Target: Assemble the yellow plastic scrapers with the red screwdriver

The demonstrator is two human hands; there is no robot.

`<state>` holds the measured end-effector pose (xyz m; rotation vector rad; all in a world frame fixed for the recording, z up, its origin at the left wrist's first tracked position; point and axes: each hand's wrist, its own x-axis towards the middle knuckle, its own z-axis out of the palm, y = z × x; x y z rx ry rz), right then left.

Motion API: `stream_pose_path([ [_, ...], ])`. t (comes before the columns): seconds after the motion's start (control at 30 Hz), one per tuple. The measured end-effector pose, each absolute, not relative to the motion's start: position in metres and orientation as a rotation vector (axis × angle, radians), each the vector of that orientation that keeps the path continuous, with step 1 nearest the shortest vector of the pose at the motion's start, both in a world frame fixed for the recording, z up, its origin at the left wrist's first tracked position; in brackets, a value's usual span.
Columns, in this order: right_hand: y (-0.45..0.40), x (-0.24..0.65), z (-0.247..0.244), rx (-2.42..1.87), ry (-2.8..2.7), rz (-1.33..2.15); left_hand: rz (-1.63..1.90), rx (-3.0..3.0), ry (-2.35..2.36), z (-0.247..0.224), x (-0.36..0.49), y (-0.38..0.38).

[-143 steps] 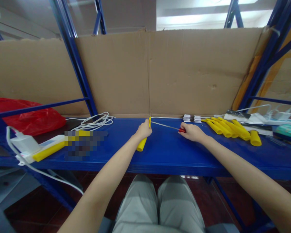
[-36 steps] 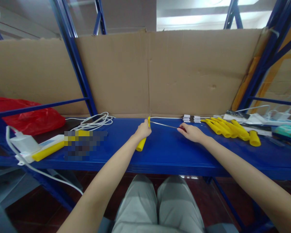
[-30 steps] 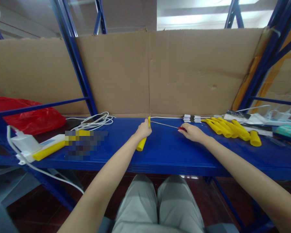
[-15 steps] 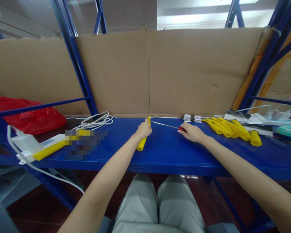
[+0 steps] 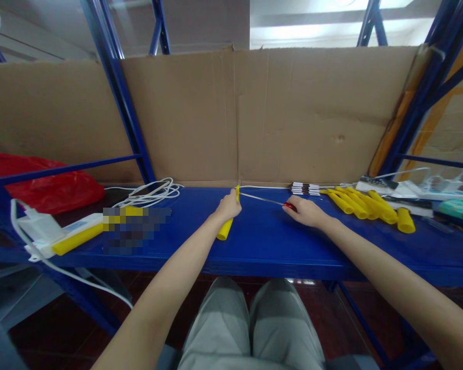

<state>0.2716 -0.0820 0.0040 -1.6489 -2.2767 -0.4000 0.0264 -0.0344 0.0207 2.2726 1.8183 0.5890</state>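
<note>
My left hand [image 5: 228, 205] is closed around a yellow tube [image 5: 224, 230], whose lower end sticks out below the fist over the blue shelf. A narrow yellow end shows above the thumb. In my right hand [image 5: 305, 210] is the red handle of a screwdriver [image 5: 262, 199], gripped in wrapped fingers. Its long thin metal shaft runs left, and the tip meets the yellow piece at the top of my left hand. The exact contact at the tip is too small to make out.
Several yellow tubes [image 5: 370, 204] lie at the right, beside a small stack of black-and-white pieces [image 5: 305, 189]. A white power strip [image 5: 77, 226], coiled white cable [image 5: 158, 191] and red bag [image 5: 54, 182] are at the left. Cardboard [image 5: 312, 113] walls the back of the blue shelf [image 5: 262, 246].
Almost nothing differs. Both hands keep their grips and places, and the screwdriver tip stays at the yellow piece; the view has shifted very slightly.
</note>
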Motion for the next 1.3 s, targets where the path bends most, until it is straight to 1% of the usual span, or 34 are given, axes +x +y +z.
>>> stream_pose_path([
  [0.17, -0.0777, 0.2758, -0.0001, -1.680, -2.274, -0.466, 0.589, 2.292, 1.818, 0.0199, 0.0265, -0.0340],
  [0.47, -0.0803, 0.2714, 0.0024, -1.710, -2.272, -0.296, 0.570, 2.288, 1.844, 0.0183, 0.0260, -0.0311],
  [0.6, -0.0782, 0.2730, 0.0015, -1.635, -2.329, -0.354, 0.579, 2.285, 1.827, 0.0183, 0.0260, -0.0309],
  [0.7, -0.0771, 0.2746, 0.0005, -1.681, -2.308, -0.410, 0.580, 2.312, 1.824, 0.0186, 0.0264, -0.0321],
  [0.83, -0.0785, 0.2750, 0.0008, -1.775, -2.268, -0.384, 0.567, 2.339, 1.852, 0.0199, 0.0271, -0.0343],
  [1.0, -0.0842, 0.2712, 0.0061, -1.728, -2.274, -0.316, 0.568, 2.309, 1.839, 0.0206, 0.0267, -0.0341],
  [1.3, -0.0789, 0.2736, 0.0019, -1.701, -2.239, -0.394, 0.573, 2.299, 1.826, 0.0194, 0.0265, -0.0327],
])
